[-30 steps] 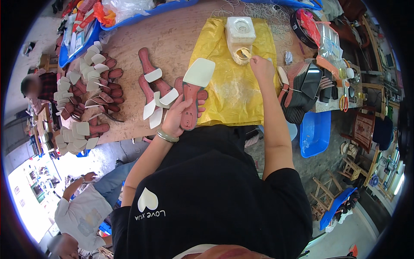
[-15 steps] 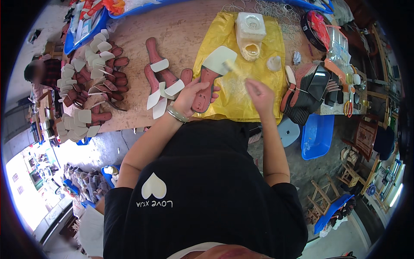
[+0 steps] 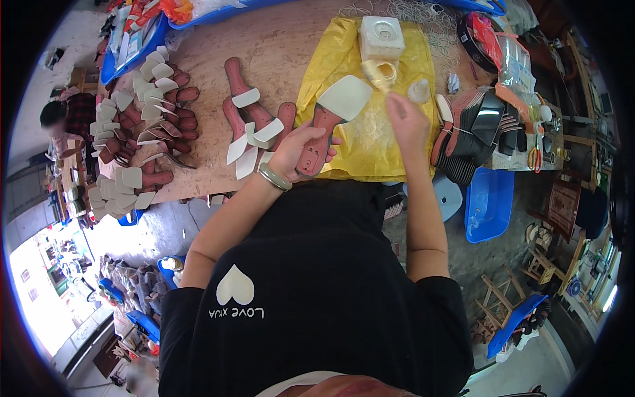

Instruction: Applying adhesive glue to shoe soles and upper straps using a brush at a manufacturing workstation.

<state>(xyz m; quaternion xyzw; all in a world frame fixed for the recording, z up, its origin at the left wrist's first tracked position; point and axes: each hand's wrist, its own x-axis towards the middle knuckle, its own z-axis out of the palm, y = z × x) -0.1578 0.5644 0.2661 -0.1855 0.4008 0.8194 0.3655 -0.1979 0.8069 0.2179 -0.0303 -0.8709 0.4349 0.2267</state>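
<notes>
My left hand (image 3: 294, 153) is closed around the red heel end of a shoe insole (image 3: 321, 129). Its cream front flap (image 3: 346, 98) points up and to the right, away from my fingers. Over the yellow sheet, my right hand (image 3: 407, 120) grips a brush (image 3: 376, 77), blurred by motion, whose pale bristles are by the mouth of a white container (image 3: 382, 41) with crusted yellowish residue. Whether the bristles touch the rim I cannot tell. A small whitish cup-like piece (image 3: 419, 90) sits right of the container.
Several red insoles with cream flaps (image 3: 254, 126) lie left of my left hand, and a larger pile (image 3: 155, 99) covers the table's left. Bundled black soles (image 3: 466, 135) stand at right, near orange-handled scissors (image 3: 535, 157). Below the edge hangs a blue tub (image 3: 488, 205).
My right hand has moved up with the brush, away from the insole's flap and to the container's mouth. The insole in my left hand has shifted slightly right and down.
</notes>
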